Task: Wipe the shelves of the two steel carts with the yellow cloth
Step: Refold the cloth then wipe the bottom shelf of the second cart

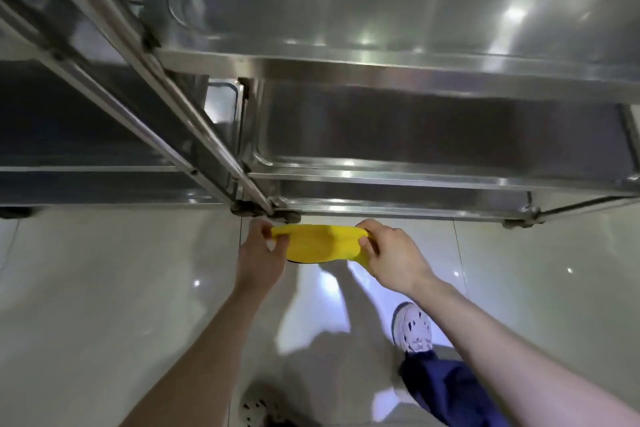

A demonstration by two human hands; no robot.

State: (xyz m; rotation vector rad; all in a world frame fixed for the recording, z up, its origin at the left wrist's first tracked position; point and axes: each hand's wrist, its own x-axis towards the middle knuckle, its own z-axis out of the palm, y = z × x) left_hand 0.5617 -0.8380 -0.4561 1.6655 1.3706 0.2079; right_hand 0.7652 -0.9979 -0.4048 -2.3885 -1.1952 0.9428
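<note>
Yellow cloth (318,243) stretched between left hand (259,253) and right hand (388,253), each clamped on one end (probably being refolded for a fresh face); held above the floor (104,270), bottom shelves (398,199) of the steel carts (398,73) just beyond the knuckles.

Both arms reach forward and down, bare and nearly straight. The left forearm (207,340) comes up from the lower left and the right forearm (502,333) from the lower right, drawing together toward the hands. The left hand (258,253) shows its back, with its fingers curled and pinching one end of the cloth (318,241). The right hand (391,253), knuckles up and wrist slightly bent, grips the other end between thumb and curled fingers. The hands are near each other but apart, with the cloth stretched between them. Below, the right foot (414,326) stands ahead of the left foot (256,407).
</note>
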